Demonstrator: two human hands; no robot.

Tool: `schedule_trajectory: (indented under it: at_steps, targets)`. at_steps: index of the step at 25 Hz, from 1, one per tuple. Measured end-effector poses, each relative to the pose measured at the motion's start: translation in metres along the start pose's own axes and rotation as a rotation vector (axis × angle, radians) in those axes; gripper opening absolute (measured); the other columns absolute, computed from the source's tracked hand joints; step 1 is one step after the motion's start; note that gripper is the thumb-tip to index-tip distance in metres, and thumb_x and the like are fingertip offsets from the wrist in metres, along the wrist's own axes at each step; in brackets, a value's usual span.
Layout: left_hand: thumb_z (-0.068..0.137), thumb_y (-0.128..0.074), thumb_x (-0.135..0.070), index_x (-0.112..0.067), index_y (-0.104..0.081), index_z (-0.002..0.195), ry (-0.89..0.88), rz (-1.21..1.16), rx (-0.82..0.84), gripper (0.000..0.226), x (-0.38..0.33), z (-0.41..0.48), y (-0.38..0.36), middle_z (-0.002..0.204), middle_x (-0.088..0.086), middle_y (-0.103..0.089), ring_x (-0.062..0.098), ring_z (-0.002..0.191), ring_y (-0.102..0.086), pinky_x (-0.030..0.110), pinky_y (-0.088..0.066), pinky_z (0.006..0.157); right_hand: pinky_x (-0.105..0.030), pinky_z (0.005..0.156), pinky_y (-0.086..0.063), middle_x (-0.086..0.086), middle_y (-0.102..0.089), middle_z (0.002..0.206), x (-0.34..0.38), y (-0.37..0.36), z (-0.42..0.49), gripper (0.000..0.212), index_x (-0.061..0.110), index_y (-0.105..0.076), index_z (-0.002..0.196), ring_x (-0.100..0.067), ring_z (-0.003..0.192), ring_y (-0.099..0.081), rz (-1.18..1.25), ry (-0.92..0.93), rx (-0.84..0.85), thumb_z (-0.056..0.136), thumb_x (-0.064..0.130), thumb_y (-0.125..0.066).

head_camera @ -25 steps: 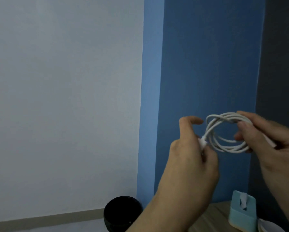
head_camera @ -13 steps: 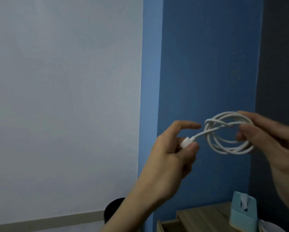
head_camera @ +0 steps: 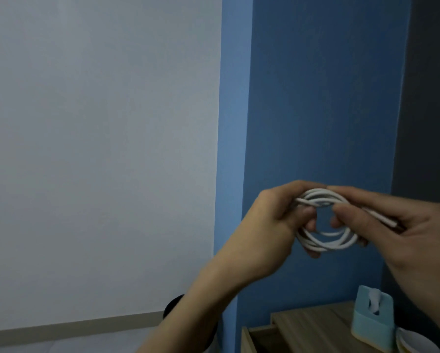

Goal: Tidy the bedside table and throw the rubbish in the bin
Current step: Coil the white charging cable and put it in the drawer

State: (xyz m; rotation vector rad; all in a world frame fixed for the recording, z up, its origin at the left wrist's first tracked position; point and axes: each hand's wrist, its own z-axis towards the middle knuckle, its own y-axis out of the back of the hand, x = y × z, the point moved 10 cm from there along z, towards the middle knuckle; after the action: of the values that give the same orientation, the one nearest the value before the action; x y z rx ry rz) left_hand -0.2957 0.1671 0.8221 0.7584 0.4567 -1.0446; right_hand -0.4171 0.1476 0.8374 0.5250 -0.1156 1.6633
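A coiled white cable (head_camera: 325, 242) is held up in front of the blue wall, well above the wooden bedside table (head_camera: 313, 327). My left hand (head_camera: 272, 222) grips the coil's left side, fingers curled through the loop. My right hand (head_camera: 402, 225) pinches the coil's right side, with one white cable end lying along its fingers. The black bin (head_camera: 171, 305) stands on the floor left of the table, mostly hidden behind my left forearm.
A light blue tissue box (head_camera: 371, 319) stands on the table at the right, with a white dish (head_camera: 415, 342) just in front of it. The table's drawer (head_camera: 258, 336) is pulled open. A white wall fills the left.
My left hand, which pinched the cable's plug away from the coil, has moved right and now grips the coil itself. The coil sits slightly lower between both hands.
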Motion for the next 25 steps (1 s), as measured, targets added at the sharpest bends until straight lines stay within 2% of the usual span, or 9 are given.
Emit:
schedule_trajectory:
  at_steps: [4,7,10,13,16,18,20,22,25]
  targets:
    - [0.093,-0.053,-0.010,-0.004,-0.063,0.105,0.013,-0.034,0.043,0.016,-0.001,0.005,-0.006,0.053,-0.010,-0.053,0.002,0.041,-0.048,0.008,-0.035,0.038,-0.001,0.053,-0.040,0.022,-0.069,0.069,0.000,0.000,0.002,0.019,0.043,-0.070,0.091,0.008,0.054,-0.058,-0.045,-0.004,0.023,0.075,0.044,-0.060]
    - [0.092,-0.057,-0.019,-0.010,-0.067,0.088,-0.022,0.046,-0.130,0.015,0.003,0.012,0.006,0.041,-0.009,-0.049,0.001,0.037,-0.042,0.013,-0.036,0.041,-0.010,0.057,-0.043,0.021,-0.069,0.082,0.004,-0.002,0.006,0.031,0.046,-0.066,0.101,0.002,0.063,-0.060,-0.206,0.034,0.074,0.079,0.061,-0.051]
    - [0.092,-0.058,-0.019,-0.016,-0.068,0.084,-0.066,0.068,-0.183,0.012,0.001,0.012,0.011,0.042,-0.010,-0.048,0.002,0.040,-0.041,0.015,-0.038,0.043,-0.008,0.065,-0.038,0.030,-0.058,0.070,0.004,-0.002,0.011,0.040,0.039,-0.066,0.099,0.005,0.071,-0.055,-0.368,0.090,0.138,0.084,0.063,-0.039]
    - [0.091,-0.059,-0.017,-0.015,-0.068,0.087,-0.117,0.108,-0.196,0.011,-0.006,0.009,0.013,0.045,-0.017,-0.052,-0.001,0.043,-0.045,0.011,-0.037,0.047,-0.013,0.072,-0.040,0.025,-0.061,0.075,0.002,0.012,0.017,0.031,0.050,-0.062,0.086,0.002,0.076,-0.057,-0.319,0.062,0.089,0.083,0.068,-0.037]
    - [0.091,-0.059,-0.017,-0.011,-0.069,0.090,-0.151,0.133,-0.185,0.012,-0.011,0.007,0.010,0.048,-0.021,-0.052,-0.007,0.045,-0.047,0.008,-0.036,0.050,-0.030,0.075,-0.047,0.022,-0.064,0.080,-0.004,0.020,0.013,0.034,0.053,-0.061,0.082,-0.005,0.076,-0.060,-0.261,0.016,0.057,0.077,0.076,-0.038]
    - [0.091,-0.059,-0.016,-0.009,-0.069,0.091,-0.159,0.138,-0.191,0.012,-0.013,0.008,0.011,0.047,-0.022,-0.052,-0.007,0.045,-0.047,0.007,-0.034,0.050,-0.019,0.074,-0.048,0.021,-0.068,0.080,-0.006,0.022,0.010,0.038,0.049,-0.065,0.082,-0.002,0.075,-0.063,-0.186,-0.049,0.054,0.072,0.079,-0.043]
    - [0.091,-0.059,-0.015,-0.008,-0.069,0.091,-0.170,0.149,-0.200,0.012,-0.015,0.011,0.014,0.046,-0.022,-0.052,-0.008,0.044,-0.047,0.005,-0.033,0.049,-0.008,0.065,-0.046,0.023,-0.070,0.077,-0.011,0.014,0.011,0.031,0.044,-0.069,0.083,0.003,0.069,-0.063,-0.127,-0.102,0.136,0.074,0.069,-0.053]
    - [0.091,-0.058,-0.013,-0.007,-0.068,0.092,-0.179,0.161,-0.204,0.012,-0.018,0.012,0.016,0.044,-0.023,-0.052,-0.009,0.043,-0.047,0.003,-0.033,0.047,-0.009,0.056,-0.048,0.021,-0.071,0.071,-0.014,0.018,0.012,0.025,0.040,-0.074,0.078,0.003,0.064,-0.065,-0.119,-0.099,0.202,0.074,0.058,-0.057]
    - [0.092,-0.058,-0.013,-0.006,-0.069,0.093,-0.192,0.180,-0.200,0.013,-0.020,0.012,0.016,0.045,-0.023,-0.053,-0.009,0.042,-0.048,0.002,-0.032,0.047,-0.007,0.058,-0.047,0.012,-0.073,0.076,-0.020,0.012,0.009,0.041,0.042,-0.075,0.084,-0.002,0.066,-0.064,0.103,-0.081,0.264,0.069,0.072,-0.051]
